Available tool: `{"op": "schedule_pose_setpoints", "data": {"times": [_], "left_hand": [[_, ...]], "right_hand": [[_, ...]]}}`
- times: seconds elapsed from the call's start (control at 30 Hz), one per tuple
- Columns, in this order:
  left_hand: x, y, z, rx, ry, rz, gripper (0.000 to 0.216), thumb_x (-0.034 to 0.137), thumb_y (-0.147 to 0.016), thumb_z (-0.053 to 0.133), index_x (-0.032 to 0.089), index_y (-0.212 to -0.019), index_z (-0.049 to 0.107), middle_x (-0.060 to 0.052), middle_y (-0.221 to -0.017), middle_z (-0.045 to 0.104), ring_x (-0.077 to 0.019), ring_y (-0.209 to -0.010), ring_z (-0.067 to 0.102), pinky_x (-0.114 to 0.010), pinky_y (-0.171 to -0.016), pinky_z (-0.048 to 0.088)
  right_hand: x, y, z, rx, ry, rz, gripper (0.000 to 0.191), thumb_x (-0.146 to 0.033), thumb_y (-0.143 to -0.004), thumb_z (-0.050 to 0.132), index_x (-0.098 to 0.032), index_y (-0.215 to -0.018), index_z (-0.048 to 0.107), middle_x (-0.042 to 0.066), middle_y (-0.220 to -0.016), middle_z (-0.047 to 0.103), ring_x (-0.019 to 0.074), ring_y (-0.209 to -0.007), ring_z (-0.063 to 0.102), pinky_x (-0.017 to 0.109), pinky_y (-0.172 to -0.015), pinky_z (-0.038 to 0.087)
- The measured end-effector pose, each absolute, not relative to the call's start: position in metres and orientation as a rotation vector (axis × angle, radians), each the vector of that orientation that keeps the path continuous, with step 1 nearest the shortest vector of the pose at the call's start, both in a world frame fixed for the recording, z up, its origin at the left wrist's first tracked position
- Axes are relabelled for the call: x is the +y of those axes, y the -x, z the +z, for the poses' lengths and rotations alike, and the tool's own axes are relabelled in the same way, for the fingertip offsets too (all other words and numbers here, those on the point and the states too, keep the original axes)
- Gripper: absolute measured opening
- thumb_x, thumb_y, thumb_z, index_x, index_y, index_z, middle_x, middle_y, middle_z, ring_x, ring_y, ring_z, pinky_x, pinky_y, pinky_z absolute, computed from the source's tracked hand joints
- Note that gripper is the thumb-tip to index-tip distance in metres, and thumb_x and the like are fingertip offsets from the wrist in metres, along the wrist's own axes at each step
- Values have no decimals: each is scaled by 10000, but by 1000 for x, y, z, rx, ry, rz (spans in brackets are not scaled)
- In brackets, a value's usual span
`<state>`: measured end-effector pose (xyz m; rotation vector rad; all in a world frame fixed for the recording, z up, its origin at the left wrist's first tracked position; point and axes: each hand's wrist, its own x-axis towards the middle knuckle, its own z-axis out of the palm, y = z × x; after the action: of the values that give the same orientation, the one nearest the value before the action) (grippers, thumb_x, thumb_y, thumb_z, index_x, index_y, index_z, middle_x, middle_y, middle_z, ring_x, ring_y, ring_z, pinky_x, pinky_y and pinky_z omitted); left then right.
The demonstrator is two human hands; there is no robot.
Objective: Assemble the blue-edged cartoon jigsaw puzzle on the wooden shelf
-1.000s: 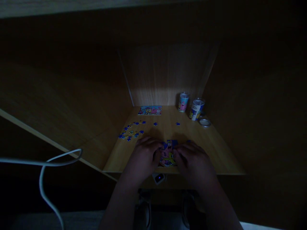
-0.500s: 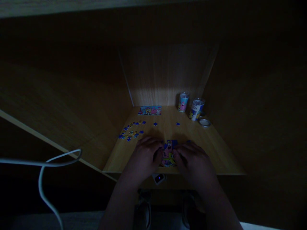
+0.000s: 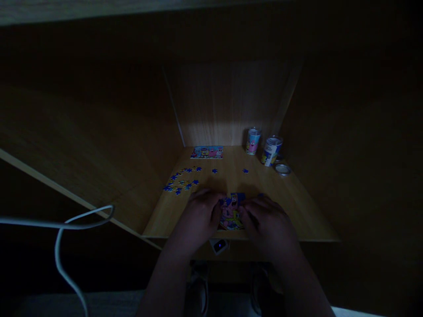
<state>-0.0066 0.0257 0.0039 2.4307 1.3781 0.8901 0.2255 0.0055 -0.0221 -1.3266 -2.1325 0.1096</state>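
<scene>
A partly joined jigsaw puzzle [image 3: 231,213] with colourful cartoon figures lies flat near the front edge of the wooden shelf. My left hand [image 3: 203,211] grips its left side, thumb and bent fingers at the edge. On the opposite side, my right hand [image 3: 264,215] has its curled fingers and thumb against the puzzle's right edge. Its fingertips are dim and partly hidden. A blue puzzle piece [image 3: 261,194] shows just beyond the right fingers. Loose puzzle pieces [image 3: 181,182] are spread to the left, with single blue pieces [image 3: 245,171] farther back.
A picture card [image 3: 207,152] lies by the back panel. Two printed cans [image 3: 253,141] stand at the back right, beside a round lid [image 3: 282,169]. Wooden walls enclose both sides. A white cable [image 3: 59,246] hangs at left; a small lit device [image 3: 218,246] sits below the shelf edge.
My left hand has shifted slightly at the puzzle's left edge, uncovering more of that side. My right hand stays nearly in place, and the loose pieces have not moved.
</scene>
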Motion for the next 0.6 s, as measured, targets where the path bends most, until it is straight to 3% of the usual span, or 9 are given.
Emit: {"op": "schedule_pose_setpoints", "data": {"times": [0.37, 0.6], "left_hand": [[27, 6, 6, 1341, -2441, 887, 275, 4, -951, 640, 241, -1010, 766, -33, -969, 767, -273, -1030, 689, -466, -955, 552], [26, 6, 8, 1322, -2471, 892, 274, 7, -962, 623, 249, -1022, 738, -49, -1019, 768, -275, -1072, 703, -460, -985, 562]], "right_hand": [[5, -225, -22, -2121, 1332, 106, 191, -286, -1086, 599, -262, -952, 733, 47, -988, 795, 248, -950, 712, 432, -938, 535], [5, -224, -20, -2126, 1334, 99, 184, -273, -1081, 609, -267, -950, 737, 51, -993, 798, 242, -944, 711, 422, -952, 536]]}}
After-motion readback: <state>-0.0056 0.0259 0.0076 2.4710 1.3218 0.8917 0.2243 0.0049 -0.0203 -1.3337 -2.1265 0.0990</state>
